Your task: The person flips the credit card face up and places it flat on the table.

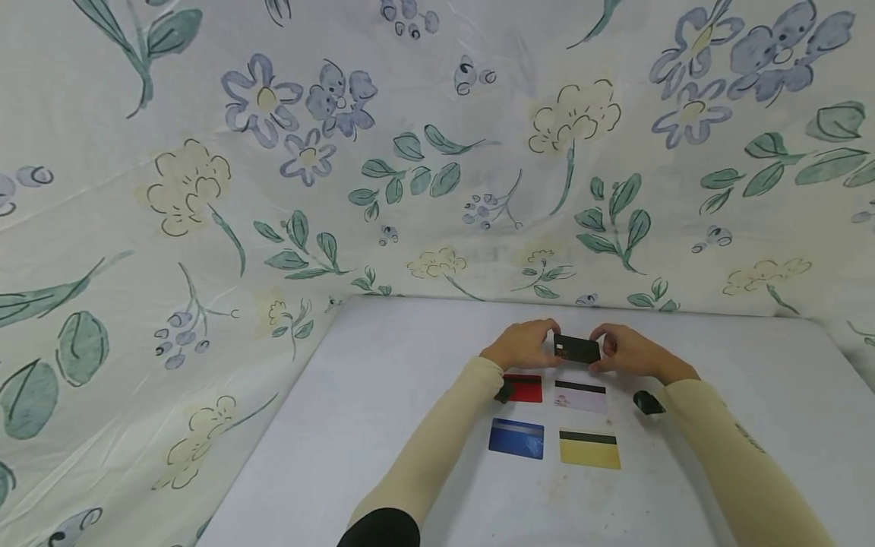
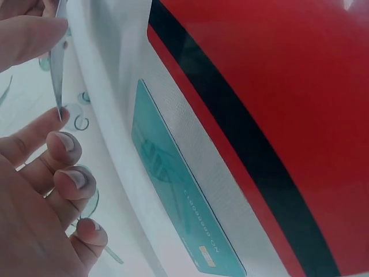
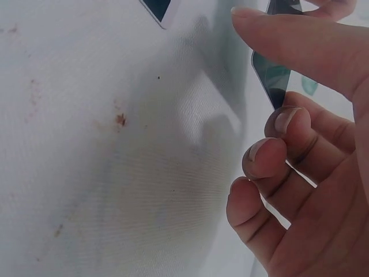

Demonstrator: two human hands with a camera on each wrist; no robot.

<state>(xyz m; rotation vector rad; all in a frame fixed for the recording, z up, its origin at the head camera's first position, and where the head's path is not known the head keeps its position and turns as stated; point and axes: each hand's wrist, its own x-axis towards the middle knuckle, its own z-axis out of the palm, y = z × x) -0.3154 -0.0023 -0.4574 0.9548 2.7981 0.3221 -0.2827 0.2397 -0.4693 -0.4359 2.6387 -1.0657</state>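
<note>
A black card (image 1: 576,349) is raised above the table's far part, held between two hands. My left hand (image 1: 522,346) pinches its left end between thumb and forefinger, while my right hand (image 1: 629,353) pinches the right end. In the left wrist view the card (image 2: 57,69) shows nearly edge-on. Below that hand lies a teal card (image 2: 173,179) with printed digits, hidden in the head view. Nearer me, a red card (image 1: 525,388) with a black stripe lies beside a pale lilac card (image 1: 580,399). A blue card (image 1: 516,439) and a yellow card (image 1: 590,453) form the front row.
The white tabletop (image 1: 383,395) meets a floral cloth (image 1: 437,213) that hangs behind and to the left. Dark wrist-worn pieces (image 1: 648,403) sit near the sleeves. Small brownish stains (image 3: 120,119) mark the table surface close to my right hand.
</note>
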